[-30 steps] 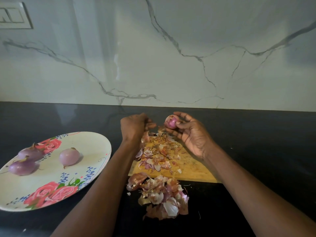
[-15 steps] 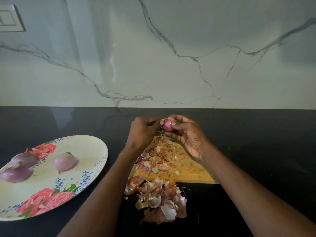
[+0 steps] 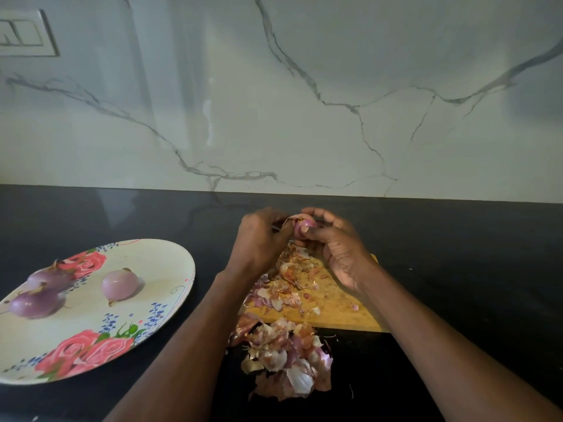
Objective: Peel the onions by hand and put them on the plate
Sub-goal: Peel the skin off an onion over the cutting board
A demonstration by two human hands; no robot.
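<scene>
A small purple onion point(image 3: 304, 224) sits between both hands above the far end of the wooden cutting board point(image 3: 338, 303). My right hand point(image 3: 338, 248) grips the onion, fingers curled round it. My left hand point(image 3: 262, 239) pinches a flap of dry skin point(image 3: 291, 219) lifting off the onion's left side. A floral plate point(image 3: 146, 303) at the left carries three peeled onions: one point(image 3: 119, 284) near its middle, two point(image 3: 50, 277) point(image 3: 36, 303) at its left edge.
Loose peels point(image 3: 289, 281) cover the board's left half. A bigger heap of peels point(image 3: 286, 357) lies on the black counter point(image 3: 457, 254) in front of the board. A marble wall rises behind, with a switch plate point(image 3: 24, 33) at top left.
My left hand moved right from above the board's peels to the onion and took hold of its skin. The right hand curled closer round the onion.
</scene>
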